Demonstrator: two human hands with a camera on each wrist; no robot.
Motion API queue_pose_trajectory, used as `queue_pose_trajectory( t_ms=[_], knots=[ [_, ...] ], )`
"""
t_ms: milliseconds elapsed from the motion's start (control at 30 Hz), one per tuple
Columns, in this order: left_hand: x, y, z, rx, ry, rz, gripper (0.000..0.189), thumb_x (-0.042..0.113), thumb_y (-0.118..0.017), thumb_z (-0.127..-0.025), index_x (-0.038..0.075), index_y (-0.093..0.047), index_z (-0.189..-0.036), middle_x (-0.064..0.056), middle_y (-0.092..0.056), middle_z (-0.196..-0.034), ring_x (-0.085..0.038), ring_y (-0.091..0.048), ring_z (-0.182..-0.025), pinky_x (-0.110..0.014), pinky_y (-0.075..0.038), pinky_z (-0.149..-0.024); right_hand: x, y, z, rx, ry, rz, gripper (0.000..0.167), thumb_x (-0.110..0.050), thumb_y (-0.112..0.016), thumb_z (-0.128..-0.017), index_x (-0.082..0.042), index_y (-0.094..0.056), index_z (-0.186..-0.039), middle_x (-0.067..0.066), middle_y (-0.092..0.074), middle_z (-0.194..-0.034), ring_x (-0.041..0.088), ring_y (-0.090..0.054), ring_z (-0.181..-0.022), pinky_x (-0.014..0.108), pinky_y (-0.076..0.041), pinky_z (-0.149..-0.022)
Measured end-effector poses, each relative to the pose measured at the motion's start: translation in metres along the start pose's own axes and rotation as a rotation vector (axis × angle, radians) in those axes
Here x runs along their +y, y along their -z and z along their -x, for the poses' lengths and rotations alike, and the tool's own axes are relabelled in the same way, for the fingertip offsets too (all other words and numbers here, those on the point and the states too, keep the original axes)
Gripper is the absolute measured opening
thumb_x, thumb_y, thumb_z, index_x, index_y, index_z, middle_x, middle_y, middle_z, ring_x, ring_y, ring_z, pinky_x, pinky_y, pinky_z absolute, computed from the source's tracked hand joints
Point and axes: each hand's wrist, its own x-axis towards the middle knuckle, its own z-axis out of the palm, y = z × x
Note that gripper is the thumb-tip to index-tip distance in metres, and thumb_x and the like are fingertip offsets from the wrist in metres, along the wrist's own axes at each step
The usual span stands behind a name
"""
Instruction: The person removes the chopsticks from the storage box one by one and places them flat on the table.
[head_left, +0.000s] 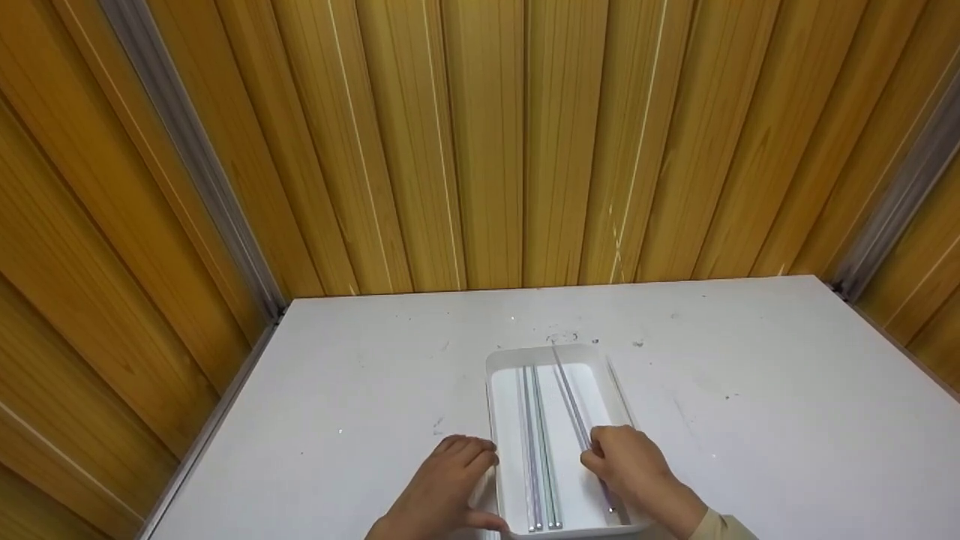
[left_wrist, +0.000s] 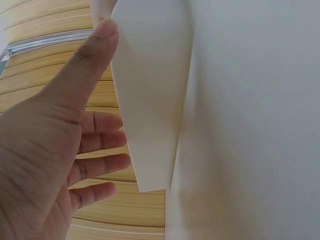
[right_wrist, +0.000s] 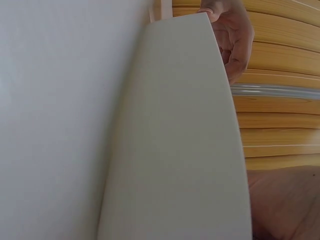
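Note:
A shallow white tray (head_left: 589,354) holds several long thin rods (head_left: 541,450), tinted purple and green with shiny silver near ends, lying side by side on its left. Over the tray's right half, my right hand (head_left: 628,461) grips another thin purple rod (head_left: 568,394), its far end reaching the tray's far rim. At the tray's near left corner, my left hand (head_left: 442,484) rests with its thumb on the near edge and fingers along the left rim. In the left wrist view, those fingers (left_wrist: 102,162) are fairly straight. The right wrist view hides the right hand's fingers behind the tray wall (right_wrist: 175,125).
The tray stands on a white table (head_left: 360,390) with small dark marks near its far side. Wood-patterned panels (head_left: 480,150) rise behind and at both sides, with grey metal posts (head_left: 202,165) in the corners. A thin pale strip (head_left: 621,386) runs along the tray's right side.

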Motion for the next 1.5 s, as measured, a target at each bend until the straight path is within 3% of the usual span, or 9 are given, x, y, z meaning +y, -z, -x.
queue_pose_trajectory(
  t_ms=[167, 667, 1133, 1500],
  knots=[
    [-0.001, 0.000, 0.000, 0.042, -0.021, -0.013, 0.073, 0.074, -0.068, -0.056, 0.014, -0.060, -0.096, 0.004, -0.064, -0.105, -0.009, -0.059, -0.099, -0.026, -0.047, -0.093, 0.003, 0.009, 0.000, 0.003, -0.029, 0.003, 0.024, -0.015, -0.060, -0.083, -0.013, -0.048, -0.063, -0.004, -0.042, -0.055, 0.010, -0.040, -0.052, 0.019, -0.027, -0.046],
    [0.000, 0.000, 0.001, 0.000, 0.006, 0.010, 0.073, 0.076, -0.064, -0.060, 0.014, -0.061, -0.098, 0.003, -0.064, -0.108, -0.010, -0.059, -0.101, -0.028, -0.049, -0.093, 0.019, 0.025, 0.000, 0.032, -0.064, 0.026, 0.016, -0.016, -0.063, -0.084, -0.010, -0.056, -0.070, -0.001, -0.051, -0.059, 0.012, -0.048, -0.055, 0.023, -0.040, -0.049],
    [0.000, 0.001, 0.001, 0.017, -0.010, 0.012, 0.073, 0.075, -0.065, -0.058, 0.014, -0.061, -0.098, 0.004, -0.064, -0.107, -0.010, -0.059, -0.101, -0.028, -0.049, -0.094, 0.037, 0.037, 0.002, 0.026, -0.044, 0.035, 0.021, -0.016, -0.059, -0.083, -0.012, -0.048, -0.065, -0.003, -0.042, -0.056, 0.011, -0.040, -0.052, 0.020, -0.028, -0.048],
    [-0.001, -0.001, 0.001, 0.037, -0.017, 0.020, 0.073, 0.074, -0.065, -0.059, 0.012, -0.061, -0.097, 0.004, -0.064, -0.106, -0.010, -0.059, -0.100, -0.029, -0.049, -0.093, 0.052, 0.035, 0.003, 0.007, -0.091, 0.013, 0.021, -0.015, -0.056, -0.083, -0.012, -0.047, -0.064, -0.002, -0.043, -0.056, 0.011, -0.043, -0.053, 0.022, -0.032, -0.048]
  ],
)
